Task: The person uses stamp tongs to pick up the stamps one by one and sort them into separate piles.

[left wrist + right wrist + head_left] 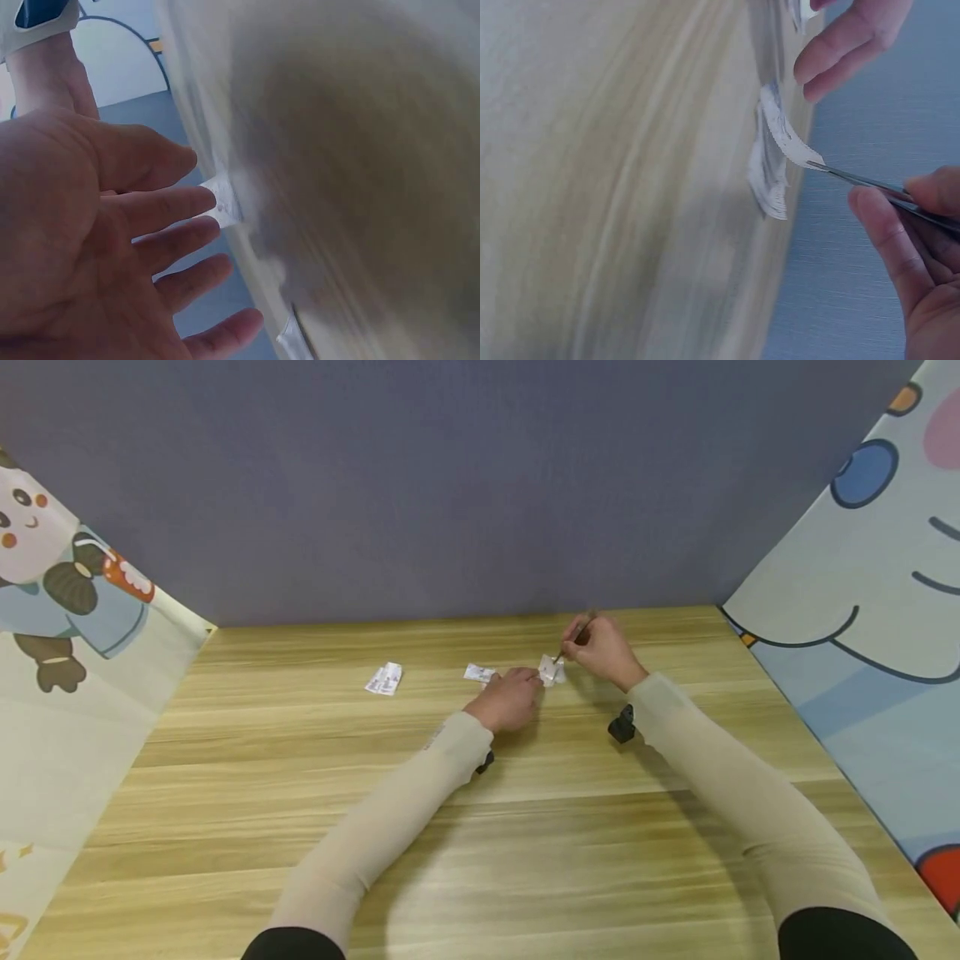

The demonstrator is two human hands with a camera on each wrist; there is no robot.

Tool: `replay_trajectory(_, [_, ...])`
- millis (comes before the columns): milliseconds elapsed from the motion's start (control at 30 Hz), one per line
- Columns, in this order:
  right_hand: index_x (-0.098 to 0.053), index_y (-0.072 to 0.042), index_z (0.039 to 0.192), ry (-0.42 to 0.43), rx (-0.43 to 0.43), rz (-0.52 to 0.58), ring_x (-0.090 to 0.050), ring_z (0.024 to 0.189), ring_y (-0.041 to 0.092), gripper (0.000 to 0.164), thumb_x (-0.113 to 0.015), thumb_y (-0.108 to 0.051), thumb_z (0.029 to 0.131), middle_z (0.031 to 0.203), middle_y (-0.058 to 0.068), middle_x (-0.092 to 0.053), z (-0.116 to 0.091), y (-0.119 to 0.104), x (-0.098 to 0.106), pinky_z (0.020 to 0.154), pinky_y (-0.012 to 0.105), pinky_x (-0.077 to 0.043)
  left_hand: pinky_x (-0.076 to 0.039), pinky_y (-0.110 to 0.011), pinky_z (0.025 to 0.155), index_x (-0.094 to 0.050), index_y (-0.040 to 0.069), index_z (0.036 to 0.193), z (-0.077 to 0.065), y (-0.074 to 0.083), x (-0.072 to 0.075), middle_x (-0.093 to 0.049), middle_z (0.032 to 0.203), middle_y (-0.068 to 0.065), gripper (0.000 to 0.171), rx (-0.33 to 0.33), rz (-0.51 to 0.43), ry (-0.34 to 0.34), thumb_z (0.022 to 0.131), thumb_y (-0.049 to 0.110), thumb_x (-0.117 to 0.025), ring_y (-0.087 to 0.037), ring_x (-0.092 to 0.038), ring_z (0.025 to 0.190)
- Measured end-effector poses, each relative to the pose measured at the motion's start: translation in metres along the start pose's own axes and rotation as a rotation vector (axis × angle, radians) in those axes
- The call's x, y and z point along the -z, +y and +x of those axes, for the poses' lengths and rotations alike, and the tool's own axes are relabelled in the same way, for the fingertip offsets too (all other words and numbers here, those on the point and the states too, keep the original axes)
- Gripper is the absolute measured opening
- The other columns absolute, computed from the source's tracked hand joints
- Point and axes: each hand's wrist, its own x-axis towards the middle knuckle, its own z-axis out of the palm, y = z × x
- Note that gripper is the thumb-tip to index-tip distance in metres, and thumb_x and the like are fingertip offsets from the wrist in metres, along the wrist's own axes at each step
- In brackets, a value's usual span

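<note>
My right hand point(602, 652) pinches metal tweezers point(866, 184) between thumb and fingers. The tweezer tips meet the end of a small white packet point(791, 141) with serrated edges, which stands tilted up off the table. Under it lies another white packet point(766, 187), close to its lower end. My left hand point(510, 700) is held low over the table just left of these packets, its fingers loosely extended and spread in the left wrist view. Whether a left fingertip touches a packet cannot be told.
A white packet point(478, 672) lies just beyond the left hand, partly near its knuckles. Farther left, overlapping white packets point(386, 678) rest on the wood-grain table point(300, 752). A grey partition point(465, 493) rises along the table's far edge, with cartoon-printed panels on both sides.
</note>
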Motion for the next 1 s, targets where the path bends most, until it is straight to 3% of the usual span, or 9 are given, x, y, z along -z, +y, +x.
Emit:
replay_trajectory(200, [-0.067, -0.004, 0.085, -0.013, -0.045, -0.008, -0.067, 0.07, 0.03, 0.006, -0.062, -0.007, 0.086, 0.074, 0.008, -0.068, -0.001, 0.006, -0.005, 0.061, 0.031, -0.053, -0.02, -0.052, 0.109, -0.039, 0.011, 0.144, 0.005, 0.008, -0.005, -0.027, 0.153, -0.002, 0.048, 0.007, 0.027, -0.033, 0.099, 0.024, -0.045, -0.022, -0.019, 0.14])
replay_trajectory(633, [-0.064, -0.003, 0.083, 0.015, -0.017, -0.007, -0.066, 0.066, 0.02, 0.003, -0.065, -0.005, 0.085, 0.076, 0.009, -0.067, 0.001, 0.011, -0.01, 0.059, 0.028, -0.054, -0.019, -0.051, 0.11, -0.042, 0.011, 0.143, 0.008, 0.01, -0.008, -0.028, 0.152, -0.002, 0.047, 0.023, 0.05, -0.05, 0.099, 0.026, -0.042, -0.021, -0.023, 0.138])
replay_trajectory(1000, [-0.067, -0.006, 0.084, 0.036, -0.011, -0.082, -0.063, 0.069, 0.02, 0.005, -0.065, -0.009, 0.086, 0.078, 0.007, -0.067, 0.002, 0.017, -0.009, 0.065, 0.036, -0.052, -0.02, -0.051, 0.109, -0.043, 0.01, 0.142, 0.011, 0.008, -0.01, -0.029, 0.152, -0.003, 0.045, 0.009, 0.053, -0.042, 0.099, 0.025, -0.042, -0.021, -0.026, 0.137])
